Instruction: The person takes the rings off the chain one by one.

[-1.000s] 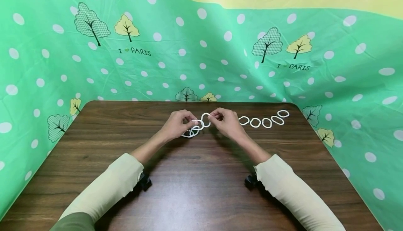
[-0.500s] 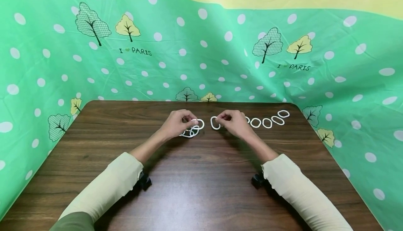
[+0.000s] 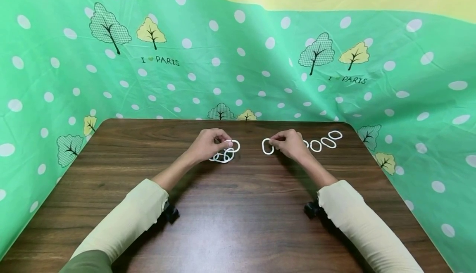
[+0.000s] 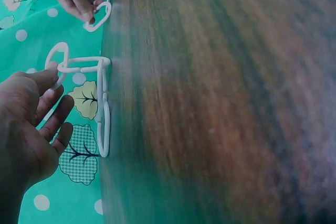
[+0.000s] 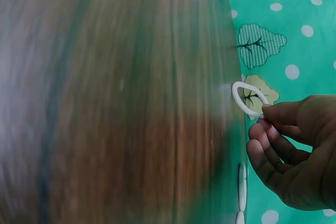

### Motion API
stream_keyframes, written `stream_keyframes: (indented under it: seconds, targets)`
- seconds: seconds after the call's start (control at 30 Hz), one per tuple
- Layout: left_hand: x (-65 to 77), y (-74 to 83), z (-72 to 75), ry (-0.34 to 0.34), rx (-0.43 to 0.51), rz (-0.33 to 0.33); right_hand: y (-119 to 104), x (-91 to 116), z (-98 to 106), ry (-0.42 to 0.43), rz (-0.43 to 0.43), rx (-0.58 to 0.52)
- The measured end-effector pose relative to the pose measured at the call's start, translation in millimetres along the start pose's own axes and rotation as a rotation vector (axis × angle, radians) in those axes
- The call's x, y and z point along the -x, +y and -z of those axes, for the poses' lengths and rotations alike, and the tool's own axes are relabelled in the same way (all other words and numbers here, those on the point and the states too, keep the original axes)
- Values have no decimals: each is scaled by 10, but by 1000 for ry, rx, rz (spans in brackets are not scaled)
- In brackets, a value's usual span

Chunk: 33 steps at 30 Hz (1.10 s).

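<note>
My left hand [image 3: 209, 145] pinches the top link of a short white chain [image 3: 224, 152] of oval plastic links, whose lower links lie on the brown table [image 3: 230, 207]. In the left wrist view the chain [image 4: 94, 90] hangs from my fingertips against the table. My right hand [image 3: 290, 143] pinches a single loose white link [image 3: 267, 146], held apart from the chain; it shows again as the link [image 5: 247, 99] in the right wrist view.
A row of loose white links [image 3: 322, 143] lies on the table to the right of my right hand, near the far right corner. A green dotted cloth [image 3: 238, 66] surrounds the table on the back and sides.
The single link was at the chain's end a second ago; my right hand has drawn it away to the right. My left hand has kept its hold on the chain.
</note>
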<state>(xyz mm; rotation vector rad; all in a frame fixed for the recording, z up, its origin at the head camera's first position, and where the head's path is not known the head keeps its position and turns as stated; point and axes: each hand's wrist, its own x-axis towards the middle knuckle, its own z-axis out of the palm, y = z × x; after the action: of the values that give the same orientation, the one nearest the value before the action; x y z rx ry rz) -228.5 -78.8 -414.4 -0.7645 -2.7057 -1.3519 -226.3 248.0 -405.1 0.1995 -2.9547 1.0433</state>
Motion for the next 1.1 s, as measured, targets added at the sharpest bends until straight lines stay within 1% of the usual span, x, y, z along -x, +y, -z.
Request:
stream_keyframes:
  seconds: [0.23, 0.53, 0.8, 1.1]
  targets:
    - [0, 15, 4, -7, 5, 2, 103, -29, 71, 11, 17, 56]
    - [-19, 61, 13, -13, 32, -12, 186, -76, 89, 57, -10, 111]
    - [-25, 73, 11, -18, 39, -10, 205, -72, 77, 77, 10, 103]
    - [-17, 63, -6, -16, 58, -5, 120, -26, 29, 64, 64, 69]
